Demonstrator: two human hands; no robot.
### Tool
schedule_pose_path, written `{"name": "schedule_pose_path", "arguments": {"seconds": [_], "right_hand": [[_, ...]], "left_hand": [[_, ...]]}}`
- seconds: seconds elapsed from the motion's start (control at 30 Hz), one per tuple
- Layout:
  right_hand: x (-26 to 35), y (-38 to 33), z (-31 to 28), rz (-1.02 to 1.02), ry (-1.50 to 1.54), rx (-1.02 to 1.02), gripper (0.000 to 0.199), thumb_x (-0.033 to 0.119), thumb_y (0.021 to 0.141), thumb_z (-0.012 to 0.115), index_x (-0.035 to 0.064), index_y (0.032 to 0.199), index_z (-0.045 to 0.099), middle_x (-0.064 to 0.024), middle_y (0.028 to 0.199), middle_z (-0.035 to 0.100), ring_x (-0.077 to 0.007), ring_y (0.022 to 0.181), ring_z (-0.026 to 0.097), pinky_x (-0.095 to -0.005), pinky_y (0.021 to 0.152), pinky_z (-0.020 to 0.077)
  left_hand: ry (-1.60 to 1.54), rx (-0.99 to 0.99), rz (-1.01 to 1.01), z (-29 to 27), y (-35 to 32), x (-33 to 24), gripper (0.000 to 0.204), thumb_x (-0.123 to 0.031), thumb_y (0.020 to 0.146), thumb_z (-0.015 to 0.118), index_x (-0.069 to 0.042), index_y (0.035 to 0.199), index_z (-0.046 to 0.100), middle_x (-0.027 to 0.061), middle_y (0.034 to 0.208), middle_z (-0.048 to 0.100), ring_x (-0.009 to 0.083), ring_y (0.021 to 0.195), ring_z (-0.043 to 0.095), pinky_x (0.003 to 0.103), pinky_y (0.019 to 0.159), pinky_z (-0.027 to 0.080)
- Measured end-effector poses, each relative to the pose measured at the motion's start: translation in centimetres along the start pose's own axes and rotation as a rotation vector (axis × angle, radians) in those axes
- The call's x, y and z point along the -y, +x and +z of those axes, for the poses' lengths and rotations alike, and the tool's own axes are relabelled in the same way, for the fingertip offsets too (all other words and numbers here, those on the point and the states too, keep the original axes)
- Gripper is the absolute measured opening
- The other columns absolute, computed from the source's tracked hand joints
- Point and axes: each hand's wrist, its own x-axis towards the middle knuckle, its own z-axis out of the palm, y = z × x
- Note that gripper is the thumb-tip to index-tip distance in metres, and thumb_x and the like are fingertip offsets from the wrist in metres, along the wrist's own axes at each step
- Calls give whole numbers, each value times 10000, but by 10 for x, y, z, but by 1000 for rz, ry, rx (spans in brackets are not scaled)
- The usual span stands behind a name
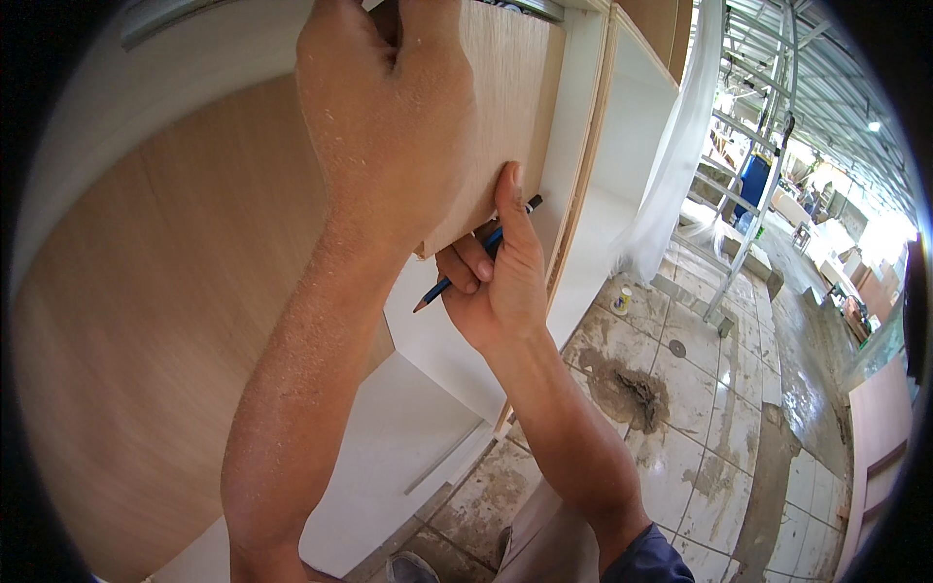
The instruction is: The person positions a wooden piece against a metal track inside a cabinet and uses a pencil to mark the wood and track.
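Observation:
My left hand [384, 117] is raised high and presses flat on a light wood-grain panel [505, 107], its fingers curled over the panel's upper part. Sawdust speckles that forearm. My right hand [496, 277] supports the panel's lower corner, thumb stretched up along the panel edge. A blue pencil [457, 275] is pinned between its fingers, sharpened tip pointing down-left and dark end sticking out up-right. The panel sits against a white cabinet frame [583, 146].
A large wood-grain cabinet side [165, 321] fills the left. White shelves [437, 340] lie below the hands. On the right are a dirty tiled floor [700, 408], a small container [622, 299], a metal ladder [758, 194], a hanging white sheet [680, 155] and my shoe [413, 568].

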Motion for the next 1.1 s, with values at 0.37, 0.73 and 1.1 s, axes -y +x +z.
{"name": "schedule_pose_path", "arguments": {"seconds": [0.37, 0.73, 1.1], "right_hand": [[0, 1, 3, -4, -8, 1, 341, 484, 987, 623, 147, 945, 597, 65, 752, 619, -13, 414, 321, -197, 403, 226], [2, 2, -4, 3, -93, 37, 381, 509, 960, 656, 145, 947, 542, 50, 803, 582, -30, 433, 331, -217, 399, 216], [-62, -38, -89, 775, -612, 23, 477, 515, 964, 619, 40, 1000, 593, -168, 888, 737, -64, 383, 293, -242, 399, 239]], "left_hand": [[-23, 25, 12, -4, 4, 2, 242, -155, 1036, 553, 53, 1148, 602, 100, 1006, 670, 138, 923, 603, 293, 827, 473], [48, 16, -52, -8, -1, -10, 236, -151, 1020, 563, 71, 1090, 603, 145, 952, 690, 181, 850, 651, 327, 772, 500], [470, -21, -766, -160, -85, 59, 430, -358, 999, 635, 20, 1198, 587, 104, 1076, 645, 165, 996, 563, 325, 925, 434]]}}
